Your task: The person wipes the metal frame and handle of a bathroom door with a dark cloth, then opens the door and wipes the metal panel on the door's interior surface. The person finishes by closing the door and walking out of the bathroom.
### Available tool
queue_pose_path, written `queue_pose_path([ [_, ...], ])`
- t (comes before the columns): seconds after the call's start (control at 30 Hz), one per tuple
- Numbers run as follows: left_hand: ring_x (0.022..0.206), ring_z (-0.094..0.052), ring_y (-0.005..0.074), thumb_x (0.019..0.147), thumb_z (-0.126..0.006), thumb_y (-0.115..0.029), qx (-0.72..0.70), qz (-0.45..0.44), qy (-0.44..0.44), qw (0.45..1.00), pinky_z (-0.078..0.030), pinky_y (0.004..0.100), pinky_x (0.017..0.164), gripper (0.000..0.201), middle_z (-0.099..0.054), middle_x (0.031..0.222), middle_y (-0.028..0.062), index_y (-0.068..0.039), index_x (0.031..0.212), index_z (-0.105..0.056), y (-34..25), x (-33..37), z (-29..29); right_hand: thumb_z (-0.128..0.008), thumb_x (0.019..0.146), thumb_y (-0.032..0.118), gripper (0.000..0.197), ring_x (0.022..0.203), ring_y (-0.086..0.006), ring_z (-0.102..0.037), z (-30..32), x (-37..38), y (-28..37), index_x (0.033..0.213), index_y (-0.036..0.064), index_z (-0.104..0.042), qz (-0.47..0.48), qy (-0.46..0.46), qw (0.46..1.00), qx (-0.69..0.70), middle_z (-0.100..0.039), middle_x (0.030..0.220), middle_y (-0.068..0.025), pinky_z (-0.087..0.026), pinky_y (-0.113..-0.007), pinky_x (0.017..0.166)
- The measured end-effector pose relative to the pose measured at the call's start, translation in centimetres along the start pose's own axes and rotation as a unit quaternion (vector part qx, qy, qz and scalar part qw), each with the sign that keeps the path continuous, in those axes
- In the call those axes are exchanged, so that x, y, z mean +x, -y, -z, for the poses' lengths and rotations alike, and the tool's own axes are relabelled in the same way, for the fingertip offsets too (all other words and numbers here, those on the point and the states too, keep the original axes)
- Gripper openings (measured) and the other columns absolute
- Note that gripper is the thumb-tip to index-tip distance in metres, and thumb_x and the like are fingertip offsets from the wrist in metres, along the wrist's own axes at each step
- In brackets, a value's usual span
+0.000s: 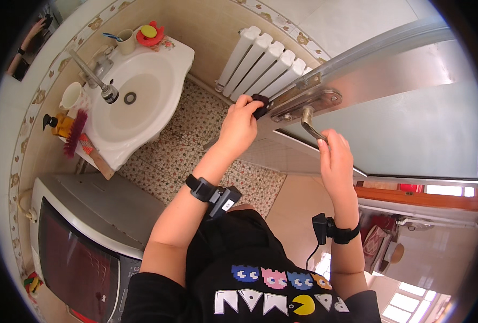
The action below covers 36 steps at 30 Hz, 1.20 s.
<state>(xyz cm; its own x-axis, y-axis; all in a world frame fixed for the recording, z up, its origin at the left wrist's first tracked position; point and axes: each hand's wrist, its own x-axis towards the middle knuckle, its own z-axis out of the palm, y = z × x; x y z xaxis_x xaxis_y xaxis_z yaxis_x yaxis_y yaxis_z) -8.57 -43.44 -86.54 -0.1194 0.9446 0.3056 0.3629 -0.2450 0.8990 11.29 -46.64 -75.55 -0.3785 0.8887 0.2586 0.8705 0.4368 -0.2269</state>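
Note:
A metal-framed door point(406, 70) with a frosted pane stands at the right. My left hand point(238, 127) is closed on a dark bunched cloth point(260, 106), held against the door's edge beside the lock plate point(325, 100). The fingers cover part of the cloth. Over on the other side, my right hand point(337, 161) is wrapped round the end of the metal door handle point(307, 117), which juts from that plate.
At the left is a white washbasin point(163, 102) with a tap point(96, 78), cups, a pump bottle point(61, 125) and a purple-bristled brush point(76, 132). A white radiator point(260, 62) stands behind the door edge. A grey appliance point(99, 202) with dark glass sits lower left.

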Motion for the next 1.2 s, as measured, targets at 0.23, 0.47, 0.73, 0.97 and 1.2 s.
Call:
queue_pose_path([
  [0.23,0.107,-0.053,0.0341,0.082,-0.045,0.011,-0.117,-0.117,-0.060,0.984,-0.043,0.0351,0.093,0.040,-0.051,0.115,0.0172,-0.003,0.117,-0.058,-2.6,1.1,-0.4,-0.053,0.091,0.008,0.006,0.080,-0.0334,-0.052,0.1,-0.3,0.1,0.095,0.0027,-0.055,-0.011,0.007,1.000,0.003,-0.055,0.082,-0.0147,-0.041,-0.041,0.075],
  [0.47,0.105,-0.052,0.0362,0.082,-0.048,0.010,-0.004,-0.032,-0.031,0.999,-0.044,0.0409,0.092,0.039,-0.052,0.117,0.0149,-0.003,0.117,-0.058,0.6,-1.0,-1.4,-0.053,0.092,0.008,0.007,0.079,-0.0341,-0.051,0.3,-0.4,0.2,0.095,0.0021,-0.054,-0.011,0.013,1.000,0.023,-0.054,0.080,-0.0151,-0.040,-0.042,0.074],
  [0.73,0.106,-0.053,0.0365,0.081,-0.049,0.009,-0.110,-0.139,-0.078,0.981,-0.045,0.0409,0.091,0.040,-0.053,0.117,0.0133,-0.006,0.116,-0.061,-0.6,0.5,-0.3,-0.054,0.091,0.009,0.009,0.080,-0.0346,-0.051,0.3,-0.6,0.0,0.095,0.0015,-0.055,-0.011,0.003,0.999,0.033,-0.055,0.081,-0.0153,-0.041,-0.041,0.075],
  [0.97,0.109,-0.053,0.0356,0.083,-0.048,0.010,0.005,-0.060,-0.018,0.998,-0.043,0.0359,0.095,0.040,-0.051,0.121,0.0157,-0.005,0.117,-0.060,-0.3,-0.2,0.1,-0.054,0.090,0.008,0.007,0.081,-0.0344,-0.052,0.4,-1.3,0.1,0.094,0.0018,-0.056,-0.009,0.011,0.999,0.030,-0.056,0.083,-0.0154,-0.041,-0.042,0.075],
  [1.2,0.103,-0.053,0.0350,0.079,-0.049,0.011,-0.131,-0.188,-0.053,0.972,-0.046,0.0378,0.090,0.038,-0.051,0.114,0.0130,-0.007,0.110,-0.061,-4.9,2.0,2.8,-0.056,0.089,0.007,0.008,0.081,-0.0346,-0.052,0.5,-2.2,0.4,0.095,0.0027,-0.056,0.002,0.004,1.000,0.029,-0.056,0.084,-0.0148,-0.041,-0.042,0.076],
])
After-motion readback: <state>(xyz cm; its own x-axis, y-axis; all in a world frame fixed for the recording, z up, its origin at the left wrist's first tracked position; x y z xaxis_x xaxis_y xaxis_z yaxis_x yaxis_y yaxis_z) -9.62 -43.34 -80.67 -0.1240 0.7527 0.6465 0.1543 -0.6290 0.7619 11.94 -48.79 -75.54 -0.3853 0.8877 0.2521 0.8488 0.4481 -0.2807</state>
